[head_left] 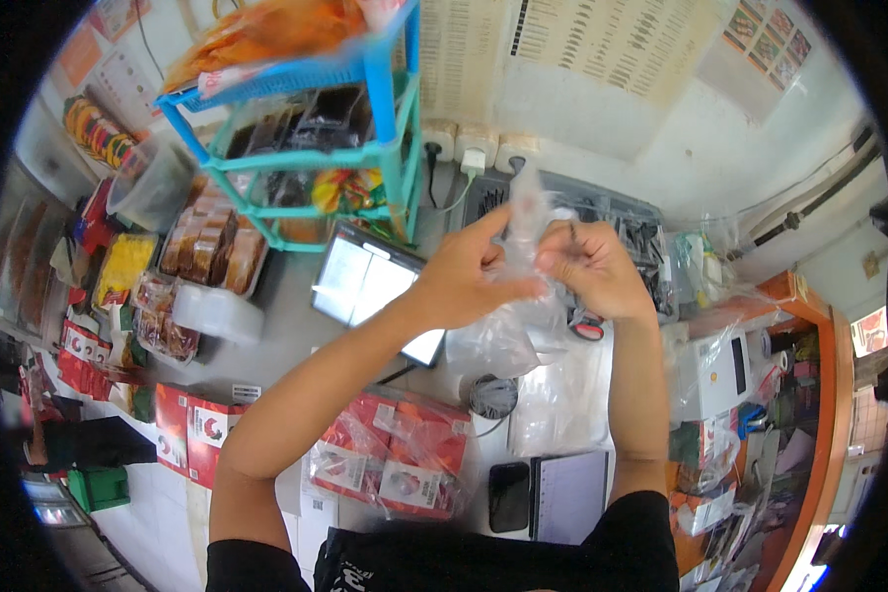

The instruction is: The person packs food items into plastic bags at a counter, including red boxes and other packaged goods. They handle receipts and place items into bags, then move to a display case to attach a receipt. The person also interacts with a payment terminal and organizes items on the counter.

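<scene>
A clear plastic bag (503,340) is held up over the counter, its neck gathered and sticking up between my hands, slightly blurred. My left hand (464,271) is closed around the bag from the left, thumb stretched across its front. From the right, my right hand (602,268) pinches at the neck with curled fingers. Whether anything small besides the plastic is in that pinch is hidden. What the bag contains cannot be made out. Just below my right hand is a red-handled tool (588,330), partly covered.
Behind my left hand stand a tablet (365,281) and a blue-green shelf rack (390,158). A grey tray (617,207) of dark utensils sits at the back. Nearer lie red boxes (395,459), a dark round container (493,396), clear bags (562,405), a phone (509,496) and a notebook (569,495).
</scene>
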Demonstrator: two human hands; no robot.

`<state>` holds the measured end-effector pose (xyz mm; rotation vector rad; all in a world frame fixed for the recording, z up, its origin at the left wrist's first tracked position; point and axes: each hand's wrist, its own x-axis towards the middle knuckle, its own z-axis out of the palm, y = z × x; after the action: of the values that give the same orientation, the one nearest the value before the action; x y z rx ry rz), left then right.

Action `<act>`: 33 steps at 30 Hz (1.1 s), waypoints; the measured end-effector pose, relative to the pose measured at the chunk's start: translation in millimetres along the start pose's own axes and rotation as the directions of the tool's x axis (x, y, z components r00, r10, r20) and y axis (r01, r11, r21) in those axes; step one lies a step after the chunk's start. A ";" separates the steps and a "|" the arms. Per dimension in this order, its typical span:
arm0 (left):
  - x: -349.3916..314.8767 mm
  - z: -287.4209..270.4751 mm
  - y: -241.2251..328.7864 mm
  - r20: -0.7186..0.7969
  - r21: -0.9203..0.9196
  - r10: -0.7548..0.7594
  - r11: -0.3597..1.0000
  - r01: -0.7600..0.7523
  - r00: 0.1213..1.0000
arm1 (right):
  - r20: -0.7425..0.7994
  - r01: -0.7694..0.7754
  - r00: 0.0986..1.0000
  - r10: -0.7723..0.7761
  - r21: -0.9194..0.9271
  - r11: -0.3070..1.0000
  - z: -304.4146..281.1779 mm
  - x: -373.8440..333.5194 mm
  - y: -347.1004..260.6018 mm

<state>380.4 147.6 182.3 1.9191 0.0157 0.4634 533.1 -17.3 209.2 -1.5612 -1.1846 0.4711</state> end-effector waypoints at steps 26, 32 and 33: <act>-353.2 -100.8 69.2 -0.766 -0.181 -0.303 0.948 0.262 0.567 | -0.445 -0.437 0.885 0.138 -0.691 0.575 5.7 49.1 110.5; -331.6 -59.2 59.2 -0.641 0.460 0.228 0.879 0.129 0.733 | 0.520 0.072 0.854 -0.004 -0.110 0.991 211.6 -88.6 -66.9; -332.6 -50.6 61.9 -0.596 0.269 0.116 0.961 0.062 0.795 | 0.643 0.087 0.766 -0.020 -0.072 0.994 235.9 -106.4 -84.5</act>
<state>44.2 93.1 150.5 1.9589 0.5015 1.1392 264.2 4.1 172.9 -1.4806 -1.7924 0.9774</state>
